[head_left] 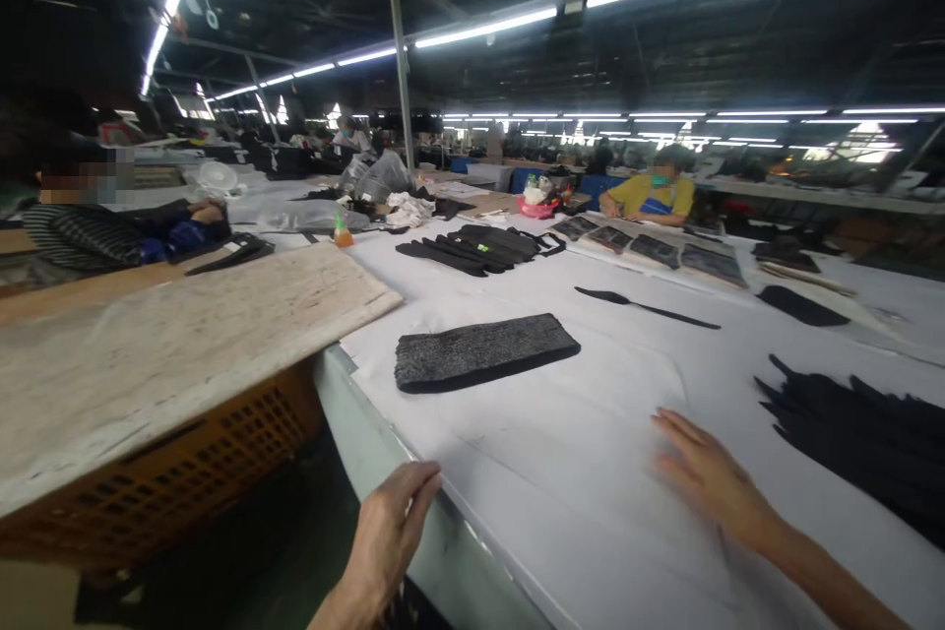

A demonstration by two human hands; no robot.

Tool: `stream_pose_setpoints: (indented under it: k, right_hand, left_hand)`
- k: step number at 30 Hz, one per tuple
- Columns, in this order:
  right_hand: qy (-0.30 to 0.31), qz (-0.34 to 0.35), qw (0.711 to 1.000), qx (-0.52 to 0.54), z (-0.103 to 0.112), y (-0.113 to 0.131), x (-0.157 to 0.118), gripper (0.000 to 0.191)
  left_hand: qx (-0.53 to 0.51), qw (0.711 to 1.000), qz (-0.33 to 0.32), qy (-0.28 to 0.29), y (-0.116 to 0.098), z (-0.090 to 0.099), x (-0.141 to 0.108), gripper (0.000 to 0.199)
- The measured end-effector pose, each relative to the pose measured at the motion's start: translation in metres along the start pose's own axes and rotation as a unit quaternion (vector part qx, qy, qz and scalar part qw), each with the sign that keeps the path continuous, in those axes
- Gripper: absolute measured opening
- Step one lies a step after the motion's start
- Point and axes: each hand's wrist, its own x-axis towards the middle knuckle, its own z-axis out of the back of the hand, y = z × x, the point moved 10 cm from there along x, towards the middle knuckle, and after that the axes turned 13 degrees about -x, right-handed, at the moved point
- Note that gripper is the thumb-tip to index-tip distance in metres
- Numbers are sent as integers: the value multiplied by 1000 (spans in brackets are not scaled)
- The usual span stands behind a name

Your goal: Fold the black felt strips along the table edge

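My left hand (pixel 391 532) is at the near edge of the white-covered table (pixel 532 443), its fingers closed together; whether anything is between them is hidden. Over the white surface at the right, my right hand (pixel 705 472) has its fingers apart and holds nothing. Ahead of both hands lies a thick grey and black fabric stack (pixel 483 352). To the right of my right hand is a pile of black fabric strips (pixel 856 428). A narrow black piece (pixel 642 305) lies beyond it, farther back.
A pale board (pixel 184 335) covers an orange crate (pixel 243 433) at left. Black pieces (pixel 476 249) and a small orange bottle (pixel 343 232) lie farther back. One person (pixel 654 192) sits across the table, another (pixel 89 231) at far left.
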Motion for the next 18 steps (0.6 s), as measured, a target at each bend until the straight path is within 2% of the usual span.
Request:
stream_pose_setpoints:
  k: [2, 4, 7, 13, 15, 18]
  right_hand:
    - [27, 57, 998, 9, -7, 40, 4, 48]
    - [38, 107, 993, 19, -12, 81, 9, 50]
    - [21, 130, 991, 26, -16, 119, 9, 50]
    - [-23, 100, 995, 0, -22, 145, -33, 51]
    - [-20, 109, 994, -3, -23, 156, -48, 51]
    - [-11, 134, 991, -9, -22, 167, -59, 50]
  left_hand:
    - [44, 995, -95, -3, -18, -2, -2, 28]
    - [89, 983, -159, 5, -29, -9, -8, 28]
    - [134, 974, -182, 15, -28, -17, -16, 27]
    - [104, 984, -145, -12, -20, -13, -22, 21]
    - [93, 985, -143, -17, -21, -10, -21, 20]
    - [106, 983, -153, 4, -22, -13, -18, 22]
